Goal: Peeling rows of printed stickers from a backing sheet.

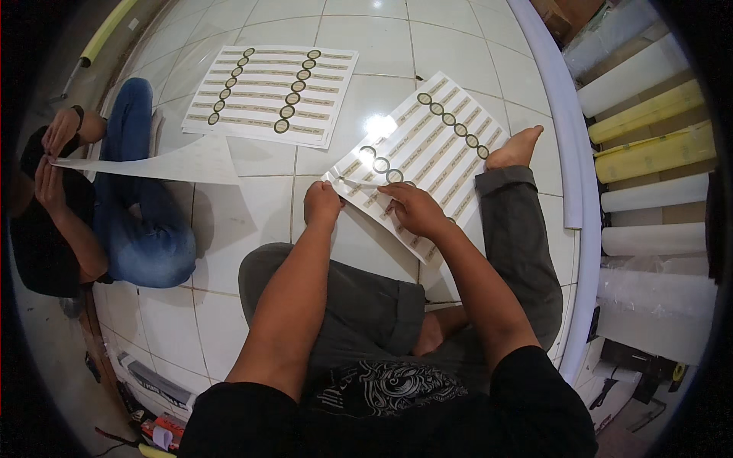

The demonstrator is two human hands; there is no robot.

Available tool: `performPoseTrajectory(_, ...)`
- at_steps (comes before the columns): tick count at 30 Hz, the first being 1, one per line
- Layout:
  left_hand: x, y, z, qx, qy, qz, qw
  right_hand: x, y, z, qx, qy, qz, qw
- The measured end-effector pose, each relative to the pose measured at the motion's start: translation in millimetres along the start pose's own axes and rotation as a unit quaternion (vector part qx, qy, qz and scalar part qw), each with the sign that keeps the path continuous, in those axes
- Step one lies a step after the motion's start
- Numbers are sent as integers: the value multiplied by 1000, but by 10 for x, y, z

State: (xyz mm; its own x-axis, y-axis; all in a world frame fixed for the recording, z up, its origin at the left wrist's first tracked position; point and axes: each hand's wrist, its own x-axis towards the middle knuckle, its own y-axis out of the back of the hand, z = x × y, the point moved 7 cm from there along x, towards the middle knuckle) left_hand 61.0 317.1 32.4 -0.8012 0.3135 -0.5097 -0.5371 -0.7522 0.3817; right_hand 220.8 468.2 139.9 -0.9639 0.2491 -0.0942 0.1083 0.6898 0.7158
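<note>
A glossy sheet of printed labels [426, 154], with rows of beige bands and dark-ringed circles, lies aslant on the floor before me. My left hand [323, 203] pinches its near-left corner between thumb and fingers. Over the sheet, my right hand [417, 209] has its fingertips at a narrow raised flap [361, 183] near that corner. Whether the flap is the sheet's top film or its backing, I cannot tell. The right fingers are bent and partly hide the label rows below them.
More printed label sheets [269, 91] lie stacked ahead on the left. At left, a seated person's hands [51, 166] hold up a white sheet [172, 163]. My bare foot [515, 150] touches the label sheet's right corner. Long rolls [653, 151] line the right side of the tiled floor [366, 34].
</note>
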Motion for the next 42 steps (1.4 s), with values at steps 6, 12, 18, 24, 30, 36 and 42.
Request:
performPoseTrajectory(6, -42, 12, 1, -8, 28, 1, 1000, 41, 67, -5, 22, -18, -7, 1000)
performPoseTrajectory(12, -244, -69, 153, -108, 95, -54, 988, 1, 44, 79, 21, 1, -2, 1000)
performPoseTrajectory(18, -382, -24, 371, -76, 28, -16, 997, -36, 52, 25, 66, -32, -34, 997)
performPoseTrajectory(24, -364, -104, 356, -94, 7, -83, 992, 68, 18, -218, 56, 44, -101, 992)
performPoseTrajectory(30, -378, -139, 350, -102, 25, -90, 990, 206, -60, -89, 131, 110, -80, 982)
performPoseTrajectory(36, -414, -166, 342, -144, 35, -102, 984, 314, -149, -141, 161, 55, -90, 981)
performPoseTrajectory(42, -552, -344, 268, -158, 88, -135, 974, 321, -106, -148, 121, -60, -15, 991)
